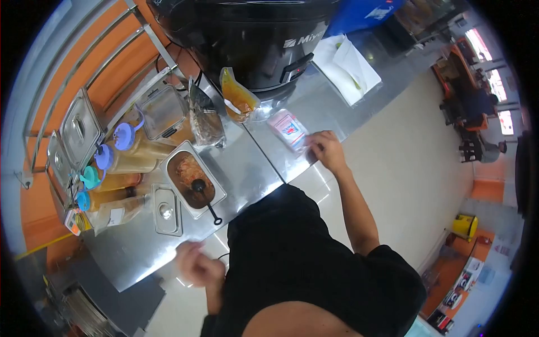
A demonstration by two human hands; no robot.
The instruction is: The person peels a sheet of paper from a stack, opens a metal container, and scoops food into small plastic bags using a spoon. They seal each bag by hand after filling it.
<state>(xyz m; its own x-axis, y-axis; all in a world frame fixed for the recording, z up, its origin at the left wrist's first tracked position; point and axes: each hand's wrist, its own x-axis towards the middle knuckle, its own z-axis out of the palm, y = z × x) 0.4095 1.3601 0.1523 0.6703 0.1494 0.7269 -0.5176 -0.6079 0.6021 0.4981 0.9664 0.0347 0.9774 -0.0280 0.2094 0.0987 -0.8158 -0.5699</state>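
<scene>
One-handed, in the head view, touched the printed packet (289,130) on the steel counter (241,168) with the right hand (330,150); couldn't tell whether pinched. Couldn't tell the blurred left hand's (196,264) closure either. Judged a spill possible: swinging left, could have caught the ladle's (198,185) overhanging handle and flicked food from the pan (215,197).

The steel surface (236,163) carries a black cooker (252,50), a sauce bag (238,101), a printed packet (288,130), paper (348,70), bottles (126,162), a lid (167,210) and a food pan (192,178) with a black ladle (206,201) in it.
</scene>
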